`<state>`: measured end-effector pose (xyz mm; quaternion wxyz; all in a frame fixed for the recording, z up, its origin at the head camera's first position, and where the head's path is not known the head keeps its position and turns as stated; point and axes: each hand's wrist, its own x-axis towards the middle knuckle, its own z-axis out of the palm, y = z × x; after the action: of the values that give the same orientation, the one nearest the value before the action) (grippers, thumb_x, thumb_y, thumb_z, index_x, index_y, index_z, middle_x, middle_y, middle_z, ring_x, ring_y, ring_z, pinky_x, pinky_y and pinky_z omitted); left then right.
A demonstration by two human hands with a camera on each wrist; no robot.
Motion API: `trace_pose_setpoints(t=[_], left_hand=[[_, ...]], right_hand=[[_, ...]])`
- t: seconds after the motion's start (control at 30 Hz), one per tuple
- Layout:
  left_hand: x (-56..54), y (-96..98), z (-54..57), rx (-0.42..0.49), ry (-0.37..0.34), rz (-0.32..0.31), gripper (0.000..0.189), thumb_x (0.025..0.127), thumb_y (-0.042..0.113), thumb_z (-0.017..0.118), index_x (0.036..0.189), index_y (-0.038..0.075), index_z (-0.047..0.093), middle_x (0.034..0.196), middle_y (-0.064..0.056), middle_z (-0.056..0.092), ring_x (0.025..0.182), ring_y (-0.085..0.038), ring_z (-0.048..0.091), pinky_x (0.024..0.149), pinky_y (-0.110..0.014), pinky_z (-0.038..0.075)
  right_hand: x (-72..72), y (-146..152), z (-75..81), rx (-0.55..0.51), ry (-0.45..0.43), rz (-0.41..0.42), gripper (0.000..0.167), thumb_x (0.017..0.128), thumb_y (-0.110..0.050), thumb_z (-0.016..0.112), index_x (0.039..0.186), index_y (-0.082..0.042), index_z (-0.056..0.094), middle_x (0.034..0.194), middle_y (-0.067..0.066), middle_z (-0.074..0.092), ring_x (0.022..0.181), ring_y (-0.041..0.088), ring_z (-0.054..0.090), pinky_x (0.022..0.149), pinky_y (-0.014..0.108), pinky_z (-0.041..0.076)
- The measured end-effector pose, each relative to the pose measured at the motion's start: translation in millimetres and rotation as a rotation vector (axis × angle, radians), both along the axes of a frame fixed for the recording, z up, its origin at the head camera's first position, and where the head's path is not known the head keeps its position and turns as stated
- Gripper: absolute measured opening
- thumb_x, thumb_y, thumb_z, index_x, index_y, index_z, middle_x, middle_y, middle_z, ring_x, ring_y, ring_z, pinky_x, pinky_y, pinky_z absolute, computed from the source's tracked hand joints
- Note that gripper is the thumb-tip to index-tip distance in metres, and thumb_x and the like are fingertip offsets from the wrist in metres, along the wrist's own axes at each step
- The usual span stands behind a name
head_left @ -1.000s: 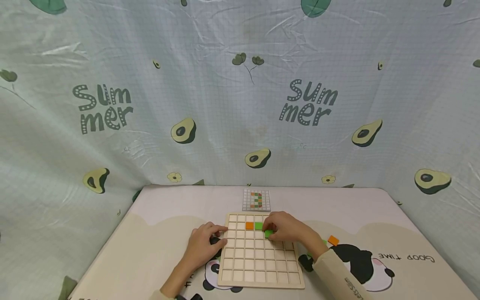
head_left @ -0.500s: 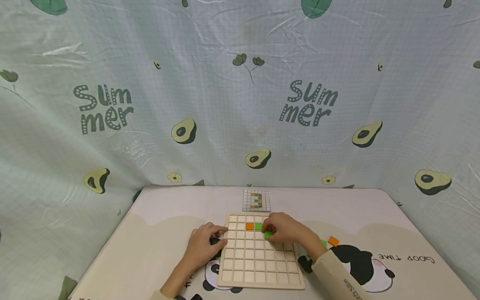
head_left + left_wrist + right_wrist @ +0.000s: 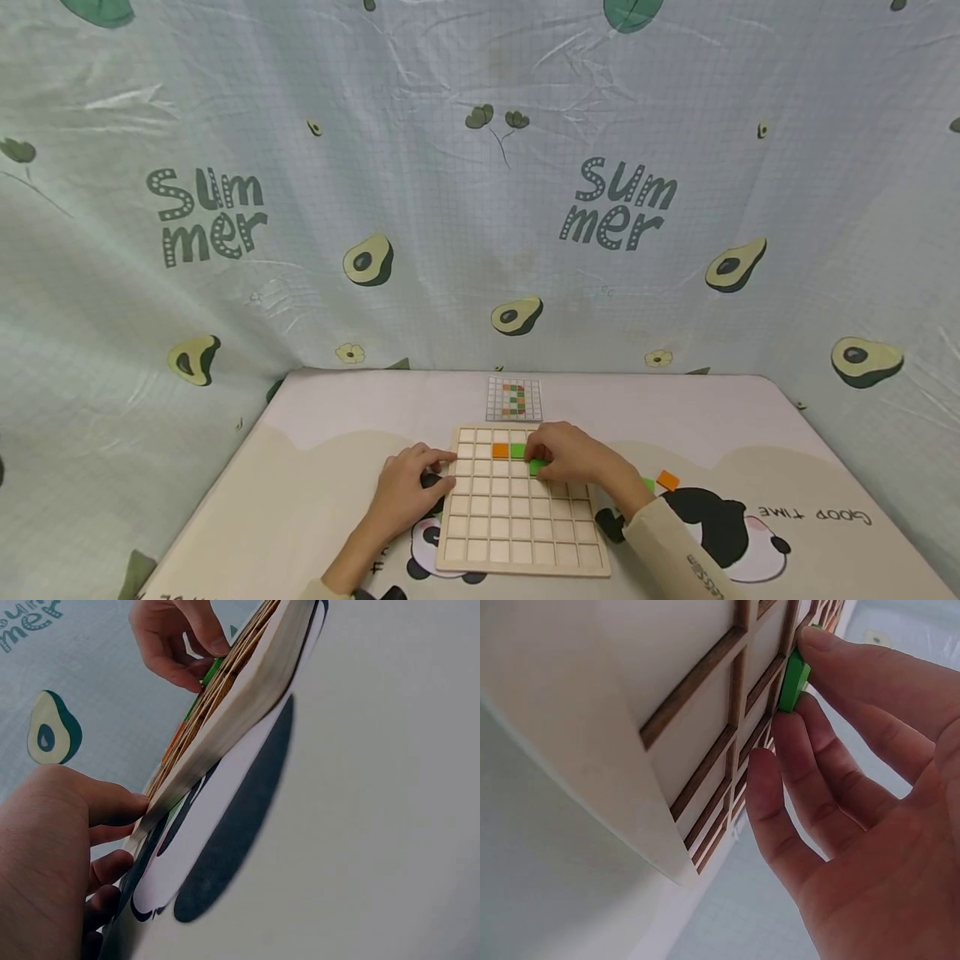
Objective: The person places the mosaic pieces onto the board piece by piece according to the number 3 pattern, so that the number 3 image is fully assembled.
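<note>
My right hand (image 3: 573, 454) is over the upper part of a wooden grid board (image 3: 498, 527), pinching a green square tile (image 3: 795, 681) between thumb and fingertips. In the right wrist view that tile stands tilted against the grid ridges. My left hand (image 3: 408, 492) touches the board's left edge with thumb and index finger, its other fingers loosely bent beside the edge. An orange tile (image 3: 500, 451) and another green tile (image 3: 517, 451) lie side by side in grid cells, just left of my right hand. Part of the board's top right is hidden by that hand.
Behind the board lies a pattern card (image 3: 513, 400) with a coloured grid print. To the right, a loose orange tile (image 3: 667, 480) and a green tile (image 3: 648, 483) lie near my right forearm. A panda-print cloth (image 3: 300, 500) covers the table; a printed curtain (image 3: 450, 208) hangs behind.
My right hand makes only slight shifts, with the green tile kept at about the same cell. The left hand stays at the board's edge.
</note>
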<state>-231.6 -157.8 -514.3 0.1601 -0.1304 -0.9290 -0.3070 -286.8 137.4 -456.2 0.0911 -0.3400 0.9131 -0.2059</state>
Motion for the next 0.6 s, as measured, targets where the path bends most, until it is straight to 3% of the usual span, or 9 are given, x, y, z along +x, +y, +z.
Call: trace_pose_setpoints(t=[0.27, 0.6], left_hand=[[-1.5, 0.0, 3.9, -0.003, 0.019, 0.002, 0.024, 0.084, 0.028, 0.080, 0.108, 0.023, 0.079, 0.083, 0.010, 0.062, 0.078, -0.006, 0.054, 0.074, -0.030, 0.034], [0.4, -0.3, 2.4, 0.013, -0.017, -0.002, 0.024, 0.084, 0.029, 0.080, 0.107, 0.025, 0.079, 0.082, 0.013, 0.061, 0.077, -0.003, 0.052, 0.074, -0.030, 0.034]], right_hand=[[-1.5, -2.0, 3.6, 0.007, 0.011, -0.009, 0.017, 0.084, -0.008, 0.082, 0.100, -0.013, 0.076, 0.092, -0.006, 0.063, 0.082, 0.007, 0.054, 0.077, 0.028, 0.049], [2.6, -1.9, 0.0, -0.017, -0.025, -0.018, 0.016, 0.084, -0.007, 0.082, 0.098, -0.013, 0.077, 0.090, -0.006, 0.062, 0.080, 0.006, 0.053, 0.074, 0.026, 0.047]])
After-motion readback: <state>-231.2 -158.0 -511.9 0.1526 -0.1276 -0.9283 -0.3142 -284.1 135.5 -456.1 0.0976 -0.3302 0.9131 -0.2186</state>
